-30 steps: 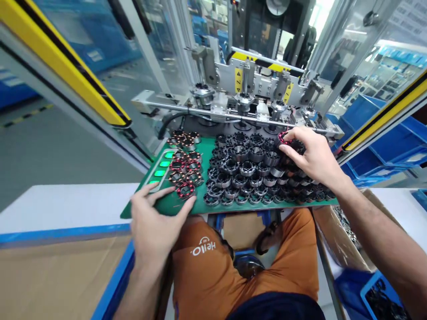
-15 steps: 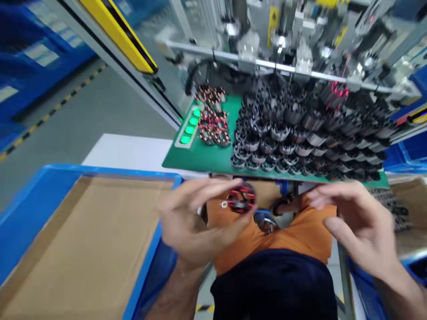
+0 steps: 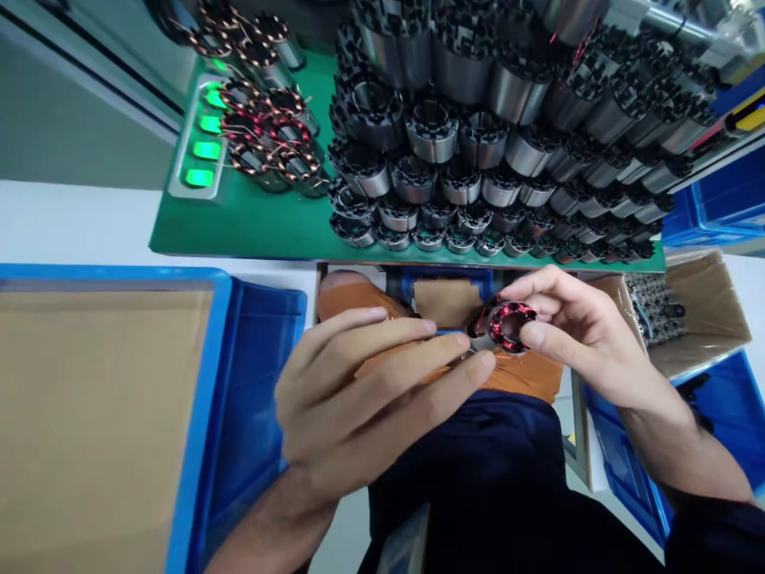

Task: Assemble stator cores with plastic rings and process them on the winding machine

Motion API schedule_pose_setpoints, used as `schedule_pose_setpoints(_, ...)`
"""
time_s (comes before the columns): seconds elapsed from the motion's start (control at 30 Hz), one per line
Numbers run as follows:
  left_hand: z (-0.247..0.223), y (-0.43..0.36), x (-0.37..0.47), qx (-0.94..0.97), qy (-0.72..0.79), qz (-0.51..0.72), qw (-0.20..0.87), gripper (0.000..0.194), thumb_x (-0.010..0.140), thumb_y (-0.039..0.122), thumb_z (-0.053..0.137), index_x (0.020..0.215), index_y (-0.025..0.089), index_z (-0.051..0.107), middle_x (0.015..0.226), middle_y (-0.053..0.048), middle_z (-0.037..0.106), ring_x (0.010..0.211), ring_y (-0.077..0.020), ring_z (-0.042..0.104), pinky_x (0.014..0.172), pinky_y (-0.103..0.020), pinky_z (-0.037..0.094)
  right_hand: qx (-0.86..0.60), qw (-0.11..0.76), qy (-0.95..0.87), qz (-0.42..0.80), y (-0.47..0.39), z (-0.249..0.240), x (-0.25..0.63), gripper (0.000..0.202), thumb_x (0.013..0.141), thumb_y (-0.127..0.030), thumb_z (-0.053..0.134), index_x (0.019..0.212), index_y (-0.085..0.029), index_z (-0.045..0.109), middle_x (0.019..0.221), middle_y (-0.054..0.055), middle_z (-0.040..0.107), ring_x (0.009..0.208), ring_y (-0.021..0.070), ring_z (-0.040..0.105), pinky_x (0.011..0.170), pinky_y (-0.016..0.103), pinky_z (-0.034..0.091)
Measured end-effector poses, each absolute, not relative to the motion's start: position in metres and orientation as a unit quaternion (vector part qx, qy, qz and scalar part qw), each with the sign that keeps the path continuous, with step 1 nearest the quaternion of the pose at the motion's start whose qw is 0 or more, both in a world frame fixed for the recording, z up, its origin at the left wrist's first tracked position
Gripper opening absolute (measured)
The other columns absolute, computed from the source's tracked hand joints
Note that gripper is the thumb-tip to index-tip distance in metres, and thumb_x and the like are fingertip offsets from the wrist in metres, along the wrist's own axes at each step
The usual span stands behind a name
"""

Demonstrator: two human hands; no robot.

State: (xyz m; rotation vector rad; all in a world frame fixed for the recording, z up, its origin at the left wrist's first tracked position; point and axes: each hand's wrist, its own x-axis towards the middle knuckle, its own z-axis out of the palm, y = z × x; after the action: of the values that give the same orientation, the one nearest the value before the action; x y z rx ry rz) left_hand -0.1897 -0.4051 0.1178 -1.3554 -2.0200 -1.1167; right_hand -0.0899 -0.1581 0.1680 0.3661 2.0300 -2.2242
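My right hand [image 3: 589, 339] grips a motor stator [image 3: 497, 333] between thumb and fingers, its ring-shaped end turned towards me. Red light or red-tinted windings show around that ring. My left hand [image 3: 364, 391] is beside it with the fingers stretched out, back of the hand up. Its fingertips come close to the stator's left side; whether they touch it I cannot tell. Beyond both hands, on the green bench top [image 3: 251, 227], stand stacked bare stator cores [image 3: 433, 131] in several rows. To their left is a smaller group of copper-wound stators [image 3: 275, 147].
A panel of green-lit buttons [image 3: 206, 150] sits at the bench's left. A blue bin lined with cardboard [image 3: 200, 399] lies at left. At right, a cardboard box [image 3: 708, 307] holds small metal parts. Metal machine parts [image 3: 675, 24] overhang the back right.
The stator has passed from my left hand to my right. My left hand has stretched its fingers out, and the right has moved left. The view has shifted closer to the bench.
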Motion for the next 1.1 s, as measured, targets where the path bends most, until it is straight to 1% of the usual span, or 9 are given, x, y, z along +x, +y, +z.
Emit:
schedule_pose_setpoints(0.1,0.122,-0.405,-0.191,-0.514,-0.736,-0.379,0.222,0.025,0.112,0.012,0.081,0.126,0.031,0.088,0.112,0.007,0.093,0.105,-0.0186,0.087,0.113,-0.038,0.064,0.121,0.057,0.661,-0.739,-0.158,0.163,-0.089,0.031,0.106,-0.042,0.097,0.127,-0.026,0.082,0.103,-0.001,0.085,0.090,0.0073,0.080,0.089,0.014,0.065)
schedule_pose_setpoints(0.23,0.092,-0.389,-0.195,-0.534,-0.716,-0.399,0.206,0.017,0.110,0.016,0.083,0.119,0.029,0.086,0.103,0.007,0.092,0.092,-0.0170,0.085,0.102,-0.037,0.062,0.114,0.036,0.645,-0.755,-0.155,0.161,-0.087,0.028,0.107,-0.038,0.096,0.128,-0.026,0.081,0.109,0.001,0.088,0.095,0.0096,0.084,0.092,0.017,0.068)
schedule_pose_setpoints(0.4,0.047,-0.380,-0.193,-0.478,-0.745,-0.464,0.017,0.012,0.110,0.019,0.083,0.101,0.027,0.087,0.086,0.004,0.087,0.076,-0.0174,0.079,0.082,-0.037,0.061,0.107,0.002,0.656,-0.747,-0.148,0.162,-0.080,0.032,0.108,-0.031,0.094,0.136,-0.027,0.078,0.115,0.002,0.091,0.103,0.0137,0.088,0.095,0.021,0.070)
schedule_pose_setpoints(0.47,0.051,-0.379,-0.191,-0.391,-0.729,-0.561,-0.038,0.006,0.105,0.020,0.090,0.105,0.026,0.090,0.093,0.002,0.090,0.081,-0.0178,0.082,0.081,-0.034,0.063,0.105,-0.001,0.673,-0.732,-0.149,0.158,-0.078,0.034,0.108,-0.029,0.094,0.137,-0.026,0.077,0.114,0.003,0.090,0.101,0.0141,0.087,0.094,0.021,0.070)
schedule_pose_setpoints(0.6,0.079,-0.369,-0.187,-0.316,-0.650,-0.690,-0.043,0.023,0.095,0.026,0.102,0.116,0.030,0.092,0.118,-0.003,0.091,0.107,-0.0229,0.087,0.098,-0.038,0.070,0.097,-0.006,0.687,-0.720,-0.155,0.146,-0.079,0.040,0.103,-0.020,0.096,0.138,-0.027,0.079,0.115,0.001,0.089,0.100,0.0118,0.086,0.091,0.018,0.069)
schedule_pose_setpoints(0.7,0.083,-0.357,-0.178,-0.287,-0.626,-0.721,-0.078,0.005,0.103,0.028,0.094,0.102,0.027,0.089,0.121,-0.005,0.089,0.115,-0.0230,0.085,0.108,-0.040,0.070,0.089,-0.003,0.661,-0.745,-0.157,0.141,-0.081,0.037,0.104,-0.019,0.095,0.136,-0.027,0.079,0.117,0.001,0.089,0.104,0.0124,0.087,0.092,0.018,0.069)
schedule_pose_setpoints(0.87,0.054,-0.351,-0.162,-0.180,-0.568,-0.765,-0.244,0.031,0.109,0.049,0.089,0.093,0.022,0.086,0.116,-0.011,0.089,0.106,-0.0220,0.086,0.093,-0.033,0.072,0.055,0.041,0.609,-0.790,-0.148,0.137,-0.073,0.039,0.110,-0.029,0.089,0.146,-0.027,0.073,0.116,0.002,0.089,0.098,0.0139,0.086,0.089,0.023,0.070)
schedule_pose_setpoints(1.0,0.058,-0.359,-0.169,-0.195,-0.556,-0.761,-0.273,0.024,0.106,0.050,0.092,0.102,0.026,0.094,0.113,-0.010,0.090,0.102,-0.0220,0.087,0.087,-0.031,0.071,0.057,0.067,0.666,-0.740,-0.144,0.131,-0.065,0.052,0.108,-0.023,0.090,0.156,-0.027,0.069,0.113,0.001,0.084,0.100,0.0127,0.083,0.091,0.021,0.067)
schedule_pose_setpoints(1.1,0.075,-0.362,-0.177,-0.245,-0.570,-0.735,-0.273,0.016,0.104,0.043,0.095,0.104,0.027,0.095,0.108,-0.009,0.090,0.098,-0.0226,0.087,0.078,-0.029,0.071,0.055,0.071,0.707,-0.701,-0.145,0.129,-0.064,0.051,0.109,-0.028,0.089,0.156,-0.026,0.068,0.108,0.001,0.081,0.095,0.0136,0.080,0.090,0.023,0.067)
